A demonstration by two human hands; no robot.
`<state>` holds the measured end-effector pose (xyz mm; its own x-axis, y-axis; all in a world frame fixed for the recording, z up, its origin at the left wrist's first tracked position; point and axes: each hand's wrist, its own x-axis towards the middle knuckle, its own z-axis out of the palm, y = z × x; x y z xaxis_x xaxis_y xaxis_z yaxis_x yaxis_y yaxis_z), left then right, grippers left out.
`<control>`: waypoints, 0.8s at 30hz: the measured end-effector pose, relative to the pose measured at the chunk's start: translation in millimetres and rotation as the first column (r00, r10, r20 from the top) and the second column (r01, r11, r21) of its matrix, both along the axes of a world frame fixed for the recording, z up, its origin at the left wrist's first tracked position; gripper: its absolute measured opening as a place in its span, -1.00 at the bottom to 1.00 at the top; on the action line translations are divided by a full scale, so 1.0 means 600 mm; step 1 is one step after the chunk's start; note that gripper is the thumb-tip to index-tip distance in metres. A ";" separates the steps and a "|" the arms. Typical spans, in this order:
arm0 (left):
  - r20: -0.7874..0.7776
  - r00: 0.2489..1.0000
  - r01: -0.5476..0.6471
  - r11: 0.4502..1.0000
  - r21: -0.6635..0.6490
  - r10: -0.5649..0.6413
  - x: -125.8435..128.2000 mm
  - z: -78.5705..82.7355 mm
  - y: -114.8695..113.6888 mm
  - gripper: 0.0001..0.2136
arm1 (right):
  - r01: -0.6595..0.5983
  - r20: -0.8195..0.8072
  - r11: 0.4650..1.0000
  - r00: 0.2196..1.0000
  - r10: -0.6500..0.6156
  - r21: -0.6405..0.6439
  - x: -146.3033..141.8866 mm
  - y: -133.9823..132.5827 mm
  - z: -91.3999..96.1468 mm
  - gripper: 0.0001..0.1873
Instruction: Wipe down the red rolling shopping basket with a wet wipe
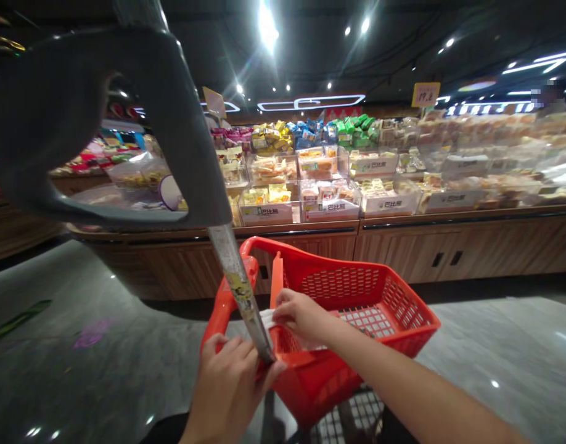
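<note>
My left hand (230, 376) is closed round the handle (217, 317) of a red plastic shopping cart (306, 382). Beside its thumb is the lower end of a metal pole (239, 287), which slants up to a large grey loop-shaped grip (172, 129) close to the camera. My right hand (301, 314) reaches over the cart's near side, fingers pinched on thin white material (267, 319) by the upright red flap (277, 277). What this material is cannot be made out; something pale and see-through shows below the wrist. The basket's grid floor is visible.
A wood-panelled display counter (394, 243) runs across in front, with clear bins of packaged snacks (267, 197) and green packets (357, 129) behind. A yellow price sign (425, 94) stands above. Grey shiny floor (102, 370) lies around the cart. A person (550, 98) is at far right.
</note>
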<state>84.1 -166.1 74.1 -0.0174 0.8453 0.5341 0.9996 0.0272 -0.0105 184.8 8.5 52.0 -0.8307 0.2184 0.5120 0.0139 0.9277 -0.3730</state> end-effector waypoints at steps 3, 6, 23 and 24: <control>-0.029 0.998 0.052 0.996 0.072 -0.050 -0.007 -0.005 0.000 -0.80 | 0.032 0.033 0.997 0.999 -0.034 0.067 -0.032 0.028 -0.008 -0.85; -0.043 0.997 0.068 0.992 0.105 -0.064 -0.011 -0.009 0.000 -0.78 | 0.032 0.049 0.992 0.998 -0.039 0.124 -0.035 0.033 -0.007 -0.88; -0.046 0.993 0.111 0.986 0.126 -0.106 -0.032 -0.017 0.001 -0.87 | -0.162 0.033 0.975 0.987 0.159 0.149 -0.053 0.077 -0.016 -0.79; -0.051 0.993 0.113 0.984 0.138 -0.107 -0.033 -0.016 0.001 -0.85 | -0.218 0.045 0.964 0.976 0.213 0.150 -0.045 0.066 -0.019 -0.75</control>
